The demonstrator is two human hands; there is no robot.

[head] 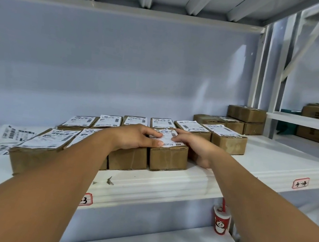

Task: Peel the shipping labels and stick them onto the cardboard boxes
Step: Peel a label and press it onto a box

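I can't read the label print, only barcodes and blurred lines. My left hand [138,138] lies flat across the near row, its fingers pressing the label [169,140] on the rightmost near box [168,158]. My right hand [194,145] touches that label's right edge with relaxed fingertips, gripping nothing. I count ten labelled boxes [227,142] on the shelf [270,166]: six far, four near. Three more boxes [246,114] are stacked far right. Loose labels [11,133] lie at left. Two red-edged tags [300,183] carry handwriting; the left one ends in "3". One red cup [220,220] stands below.
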